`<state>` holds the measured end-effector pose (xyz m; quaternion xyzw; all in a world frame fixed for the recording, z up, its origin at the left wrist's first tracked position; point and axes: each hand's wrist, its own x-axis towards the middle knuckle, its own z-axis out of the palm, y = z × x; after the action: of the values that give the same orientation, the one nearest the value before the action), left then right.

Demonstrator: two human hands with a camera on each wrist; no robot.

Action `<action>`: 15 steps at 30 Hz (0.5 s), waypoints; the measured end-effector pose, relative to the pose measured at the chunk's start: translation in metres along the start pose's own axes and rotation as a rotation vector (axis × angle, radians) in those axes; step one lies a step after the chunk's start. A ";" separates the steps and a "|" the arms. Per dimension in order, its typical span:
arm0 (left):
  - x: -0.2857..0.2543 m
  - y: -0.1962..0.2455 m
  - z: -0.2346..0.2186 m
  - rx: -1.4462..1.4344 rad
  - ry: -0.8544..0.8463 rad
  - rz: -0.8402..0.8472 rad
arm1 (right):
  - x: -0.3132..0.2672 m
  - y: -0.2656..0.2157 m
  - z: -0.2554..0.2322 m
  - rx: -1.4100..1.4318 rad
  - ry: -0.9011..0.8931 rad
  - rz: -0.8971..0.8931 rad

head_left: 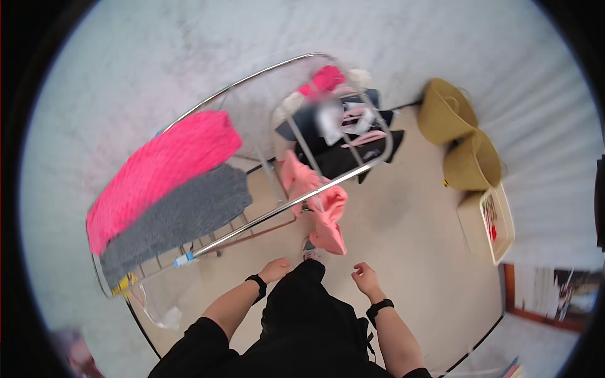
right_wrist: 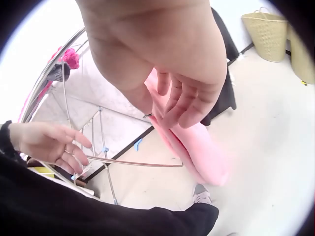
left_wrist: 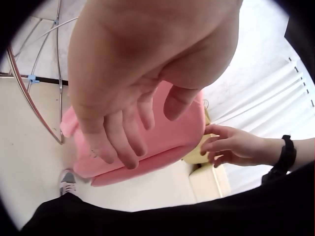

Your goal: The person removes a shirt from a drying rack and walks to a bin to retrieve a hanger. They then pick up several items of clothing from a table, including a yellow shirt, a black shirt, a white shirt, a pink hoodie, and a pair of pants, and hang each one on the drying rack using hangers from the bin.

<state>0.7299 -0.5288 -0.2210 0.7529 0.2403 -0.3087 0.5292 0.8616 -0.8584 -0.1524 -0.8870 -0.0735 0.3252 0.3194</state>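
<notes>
A pink garment (head_left: 328, 217) hangs over the near rail of a metal drying rack (head_left: 271, 215), its lower end above the floor. My left hand (head_left: 275, 269) is low and to the left of that garment, apart from it, with loosely bent fingers. To the right, my right hand (head_left: 367, 280) also has relaxed fingers and nothing in them. Each wrist view shows its hand in front of the pink cloth (left_wrist: 170, 142), overlapping it, the fingers (right_wrist: 192, 105) hanging loosely. A black band circles each wrist.
A bright pink textured cloth (head_left: 164, 164) and a grey one (head_left: 183, 217) lie across the rack's left side. Dark, white and pink clothes (head_left: 328, 157) hang at its far end. Two woven baskets (head_left: 446, 116) and a cream bin (head_left: 472, 220) stand on the right.
</notes>
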 end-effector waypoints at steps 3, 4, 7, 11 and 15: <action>0.022 -0.027 -0.011 0.386 -0.068 -0.119 | -0.056 0.048 -0.002 0.124 0.275 0.159; 0.027 -0.024 -0.011 0.436 -0.085 -0.093 | -0.077 0.074 0.002 0.177 0.352 0.203; 0.027 -0.010 -0.005 0.817 -0.139 0.062 | -0.165 0.128 0.021 0.514 0.587 0.387; 0.002 0.045 0.043 0.645 -0.010 0.381 | -0.292 0.213 0.120 0.807 0.764 0.682; -0.026 0.061 0.134 0.174 -0.241 0.121 | -0.426 0.258 0.251 1.109 0.634 1.078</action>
<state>0.7257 -0.6765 -0.1959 0.7665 0.1018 -0.3840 0.5046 0.3540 -1.0741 -0.2321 -0.5641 0.6251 0.1573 0.5160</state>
